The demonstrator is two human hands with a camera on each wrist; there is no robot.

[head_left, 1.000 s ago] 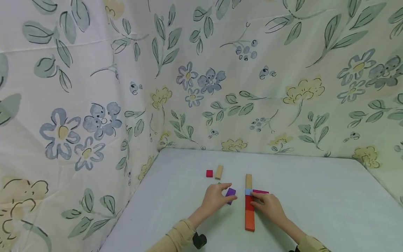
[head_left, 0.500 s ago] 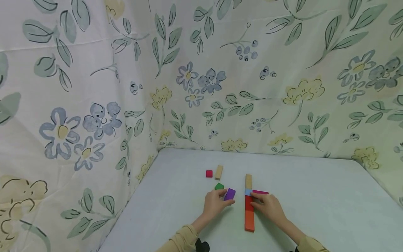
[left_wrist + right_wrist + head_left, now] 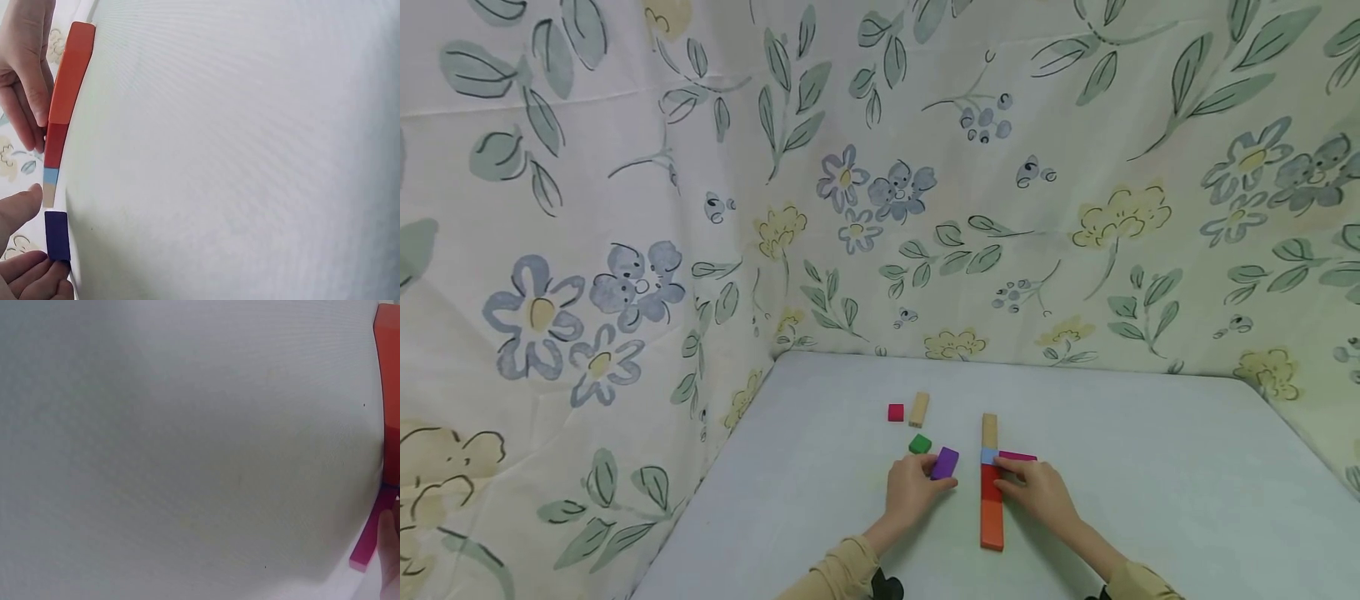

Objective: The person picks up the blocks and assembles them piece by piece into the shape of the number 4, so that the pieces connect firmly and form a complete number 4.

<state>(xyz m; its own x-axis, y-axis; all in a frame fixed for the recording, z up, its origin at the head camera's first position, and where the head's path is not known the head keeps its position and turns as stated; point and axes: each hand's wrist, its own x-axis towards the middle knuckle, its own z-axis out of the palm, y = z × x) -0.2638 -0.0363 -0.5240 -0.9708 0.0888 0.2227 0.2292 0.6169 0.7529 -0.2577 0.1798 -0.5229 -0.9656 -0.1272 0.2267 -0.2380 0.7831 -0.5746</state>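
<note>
My left hand (image 3: pixel 912 492) is at a purple block (image 3: pixel 945 463). In the left wrist view its fingers (image 3: pixel 39 275) touch one end of that block, while the thumb stands apart from the other end. My right hand (image 3: pixel 1041 492) rests its fingertips against the right side of a straight row of blocks. Nearest to me in the row is an orange block (image 3: pixel 992 527), then a red block (image 3: pixel 992 483), a light blue block (image 3: pixel 989 456) and a wooden block (image 3: pixel 990 429). A magenta block (image 3: pixel 1018 456) sticks out rightward beside the blue one, partly behind my right hand.
A green block (image 3: pixel 920 443) lies just beyond my left hand. Farther back are a small red cube (image 3: pixel 896 412) and a loose wooden block (image 3: pixel 919 410). The white table (image 3: pixel 1150 467) meets a floral cloth (image 3: pixel 970 275) at its back and left.
My left hand's fingers came in from around the purple block to touch its side, uncovering the green block. My right hand and the row stayed still.
</note>
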